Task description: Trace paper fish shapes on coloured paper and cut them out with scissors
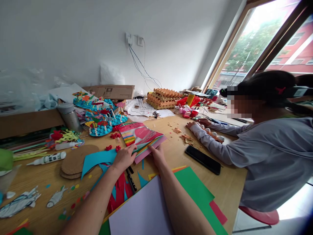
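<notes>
A clear-sleeved pack of coloured paper [141, 134], with a red and rainbow cover, lies tilted at mid-table between my hands. My left hand [124, 159] grips its near left edge, thumb on top. At the lower right corner, my right hand [157, 155] pinches the pack, where several coloured sheets stick out of the sleeve. Under my forearms lie a lilac sheet [141, 209] and a green sheet [194, 186]. Blue paper [97, 160] and red paper scraps [119, 192] are left of my arms, with a black pen [131, 181] beside them.
A co-worker in grey [276, 156] sits at the right, arms on the table. Nearby lies a black phone [202, 159]. Cardboard discs [78, 160], a glue bottle [49, 158], paper fish [19, 202] and a metal flask [69, 117] stand left. Egg trays [163, 98] are stacked behind.
</notes>
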Motion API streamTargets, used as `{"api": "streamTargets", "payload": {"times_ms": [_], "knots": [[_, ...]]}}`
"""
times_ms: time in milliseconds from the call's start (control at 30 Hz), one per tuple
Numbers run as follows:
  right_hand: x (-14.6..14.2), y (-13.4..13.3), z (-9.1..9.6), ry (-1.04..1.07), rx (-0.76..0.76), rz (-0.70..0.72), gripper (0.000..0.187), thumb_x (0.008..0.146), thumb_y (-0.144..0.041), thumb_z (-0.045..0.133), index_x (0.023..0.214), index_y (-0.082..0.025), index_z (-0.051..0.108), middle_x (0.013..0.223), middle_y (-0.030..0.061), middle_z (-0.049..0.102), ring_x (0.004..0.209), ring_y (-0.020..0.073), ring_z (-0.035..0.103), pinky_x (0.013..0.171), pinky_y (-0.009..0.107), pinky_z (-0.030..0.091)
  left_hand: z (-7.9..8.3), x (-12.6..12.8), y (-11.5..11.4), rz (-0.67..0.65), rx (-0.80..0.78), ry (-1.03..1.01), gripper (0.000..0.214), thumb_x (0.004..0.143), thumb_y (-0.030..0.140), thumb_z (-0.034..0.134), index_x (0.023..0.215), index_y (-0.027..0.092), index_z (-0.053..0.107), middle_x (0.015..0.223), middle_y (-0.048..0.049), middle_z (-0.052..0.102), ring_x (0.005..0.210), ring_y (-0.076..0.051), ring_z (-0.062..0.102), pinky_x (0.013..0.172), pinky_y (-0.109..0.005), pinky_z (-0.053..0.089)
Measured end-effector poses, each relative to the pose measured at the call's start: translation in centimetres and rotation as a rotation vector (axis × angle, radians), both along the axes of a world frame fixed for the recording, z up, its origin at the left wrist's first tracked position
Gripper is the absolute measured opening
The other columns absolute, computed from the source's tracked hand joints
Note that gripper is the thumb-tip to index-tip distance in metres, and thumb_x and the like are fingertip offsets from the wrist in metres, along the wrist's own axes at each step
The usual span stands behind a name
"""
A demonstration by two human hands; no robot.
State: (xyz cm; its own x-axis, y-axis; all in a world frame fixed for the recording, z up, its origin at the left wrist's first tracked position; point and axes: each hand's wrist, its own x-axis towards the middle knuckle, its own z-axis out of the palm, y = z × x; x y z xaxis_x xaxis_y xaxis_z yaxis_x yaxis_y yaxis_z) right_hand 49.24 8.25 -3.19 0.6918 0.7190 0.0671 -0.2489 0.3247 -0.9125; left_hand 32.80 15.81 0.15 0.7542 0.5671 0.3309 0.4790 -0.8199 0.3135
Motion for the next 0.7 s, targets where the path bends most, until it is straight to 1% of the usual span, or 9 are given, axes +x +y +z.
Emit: {"api": "streamTargets", "payload": {"times_ms": [100,267,467,600,700], "knots": [[-0.04,-0.23,0.13,0.014,-0.010,0.026,0.032,0.058,-0.024,0.075,0.086,-0.020,0.061,0.076,0.0015,0.072,0.062,0.0208,0.067,0.055,0.031,0.056,-0.05,-0.01,-0.01,0.015,0.000,-0.003,0.015,0.087,0.023,0.052,0.101,0.024,0.056,0.098,-0.0006,0.071,0.084,-0.019,0.068,0.069,-0.027,0.045],[0.06,-0.26,0.02,0.034,-0.014,0.035,0.035,0.056,-0.022,0.075,0.088,-0.021,0.059,0.077,0.0004,0.072,0.063,0.0203,0.067,0.056,0.031,0.056,-0.06,0.04,0.00,0.027,-0.005,-0.005,0.016,0.087,0.023,0.051,0.102,0.023,0.057,0.098,-0.0010,0.072,0.086,-0.019,0.068,0.070,-0.026,0.045],[0.00,-0.18,0.14,0.038,-0.022,0.031,0.039,0.056,-0.027,0.080,0.088,-0.020,0.059,0.078,0.0008,0.072,0.063,0.0205,0.067,0.055,0.032,0.057,0.00,0.09,-0.06,0.029,-0.001,-0.002,0.016,0.087,0.022,0.051,0.102,0.023,0.057,0.097,-0.0012,0.072,0.084,-0.020,0.068,0.069,-0.027,0.045],[-0.07,-0.08,0.39,0.010,-0.019,0.023,0.038,0.060,-0.032,0.080,0.089,-0.019,0.061,0.079,0.0026,0.072,0.063,0.0203,0.067,0.055,0.031,0.056,0.01,0.14,-0.10,0.029,0.001,0.003,0.016,0.087,0.021,0.050,0.102,0.023,0.057,0.097,-0.0019,0.072,0.086,-0.020,0.068,0.070,-0.027,0.045],[-0.07,0.04,0.40,-0.015,0.004,0.014,0.038,0.059,-0.032,0.081,0.090,-0.018,0.062,0.084,0.0041,0.073,0.071,0.0221,0.068,0.064,0.033,0.057,0.03,0.15,-0.12,0.029,0.001,0.010,0.017,0.087,0.021,0.050,0.102,0.023,0.057,0.098,-0.0027,0.071,0.088,-0.021,0.068,0.070,-0.027,0.045]]}}
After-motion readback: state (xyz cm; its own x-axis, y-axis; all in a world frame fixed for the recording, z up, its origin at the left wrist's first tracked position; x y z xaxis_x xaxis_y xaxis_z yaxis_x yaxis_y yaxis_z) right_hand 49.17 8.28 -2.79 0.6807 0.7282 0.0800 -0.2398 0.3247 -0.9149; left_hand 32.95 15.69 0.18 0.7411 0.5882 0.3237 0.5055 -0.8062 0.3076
